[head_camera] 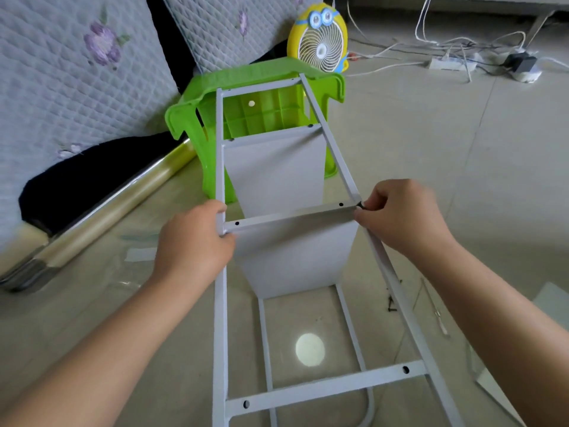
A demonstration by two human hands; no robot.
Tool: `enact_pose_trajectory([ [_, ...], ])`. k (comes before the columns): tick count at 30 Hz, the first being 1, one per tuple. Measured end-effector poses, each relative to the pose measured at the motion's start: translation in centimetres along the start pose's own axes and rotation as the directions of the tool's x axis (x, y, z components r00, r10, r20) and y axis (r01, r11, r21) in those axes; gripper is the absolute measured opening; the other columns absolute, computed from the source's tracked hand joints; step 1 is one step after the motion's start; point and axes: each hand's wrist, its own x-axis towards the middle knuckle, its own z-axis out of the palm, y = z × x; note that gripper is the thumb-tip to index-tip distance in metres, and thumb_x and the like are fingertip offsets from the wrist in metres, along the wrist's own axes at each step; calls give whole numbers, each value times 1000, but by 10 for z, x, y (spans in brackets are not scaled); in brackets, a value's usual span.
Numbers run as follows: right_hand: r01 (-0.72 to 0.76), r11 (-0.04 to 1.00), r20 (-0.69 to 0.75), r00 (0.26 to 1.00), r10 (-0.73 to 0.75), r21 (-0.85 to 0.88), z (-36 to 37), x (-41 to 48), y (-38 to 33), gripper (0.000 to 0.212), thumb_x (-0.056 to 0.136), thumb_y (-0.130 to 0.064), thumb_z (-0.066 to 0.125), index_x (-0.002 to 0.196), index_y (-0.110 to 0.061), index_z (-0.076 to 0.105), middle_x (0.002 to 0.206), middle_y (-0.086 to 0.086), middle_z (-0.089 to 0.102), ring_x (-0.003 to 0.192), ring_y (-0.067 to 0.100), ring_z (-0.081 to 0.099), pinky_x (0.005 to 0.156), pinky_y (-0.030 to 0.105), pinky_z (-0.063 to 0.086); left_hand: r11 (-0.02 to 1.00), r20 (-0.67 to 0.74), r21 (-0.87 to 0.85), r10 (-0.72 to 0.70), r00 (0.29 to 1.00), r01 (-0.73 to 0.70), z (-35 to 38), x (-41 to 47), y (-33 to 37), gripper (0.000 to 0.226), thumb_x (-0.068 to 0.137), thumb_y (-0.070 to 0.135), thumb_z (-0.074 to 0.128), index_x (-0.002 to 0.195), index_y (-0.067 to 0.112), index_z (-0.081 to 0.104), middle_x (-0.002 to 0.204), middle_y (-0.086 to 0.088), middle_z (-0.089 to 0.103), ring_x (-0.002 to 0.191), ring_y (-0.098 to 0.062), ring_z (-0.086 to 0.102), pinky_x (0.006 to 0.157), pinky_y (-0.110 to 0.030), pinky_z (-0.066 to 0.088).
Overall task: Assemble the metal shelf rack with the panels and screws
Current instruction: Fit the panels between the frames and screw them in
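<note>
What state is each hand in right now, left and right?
Left hand: closed round the rack's left rail, beside the shelf panel corner.
Right hand: pinching a black screw at the panel's right corner.

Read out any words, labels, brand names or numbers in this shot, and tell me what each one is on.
None: no word, number or logo can be read in this view.
Yellow fan: a cartoon goggle face, no lettering.
Power strip and black adapter: too small and blurred to read.
Rack frame and grey panel: plain, no label showing.
</note>
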Motion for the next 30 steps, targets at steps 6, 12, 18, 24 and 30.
enact_pose_trajectory([
  [6, -67, 989, -19, 997, 70, 134, 3, 2, 2, 25, 76, -1, 61, 56, -8, 49, 54, -2, 48, 50, 9, 40, 46, 18, 30, 990, -4, 136, 31, 1000, -30, -1, -2, 7, 14, 83, 8, 55, 90, 6, 67, 83, -16, 66, 83, -37, 57, 65, -34, 43],
  [12, -67, 978, -23, 997, 72, 197, 4, 5, 7, 6, 72, 0, 62, 68, 4, 61, 51, -3, 47, 42, 3, 41, 35, 7, 26, 884, 122, 448, 83, 989, -129, -4, -4, 21, 15, 88, 7, 49, 96, 11, 60, 98, -13, 63, 91, -34, 58, 60, -28, 33],
  [18, -60, 972, -19, 998, 66, 229, 5, 4, 11, 8, 70, -1, 64, 63, 3, 60, 48, -4, 48, 36, -1, 41, 35, 8, 26, 819, 203, 519, 160, 966, -244, -8, 7, 36, 24, 91, 11, 47, 111, 14, 60, 115, -10, 47, 113, -29, 46, 80, -34, 42],
  [24, -71, 965, -24, 997, 79, 253, 7, 4, 14, 23, 69, -1, 65, 51, -9, 53, 47, -4, 49, 36, -1, 42, 37, 10, 27, 860, 355, 73, 450, 819, -504, 7, 30, 49, 17, 87, 25, 57, 77, 12, 60, 74, 2, 41, 93, -27, 53, 65, -29, 31],
  [30, -74, 964, -22, 996, 82, 255, 4, 4, 13, 15, 71, -1, 64, 58, -3, 56, 51, -1, 52, 40, 4, 41, 41, 13, 30, 854, 146, -12, 516, 844, -520, 22, 21, 41, 23, 91, 24, 51, 88, 4, 61, 87, -3, 47, 92, -28, 52, 70, -31, 36],
])
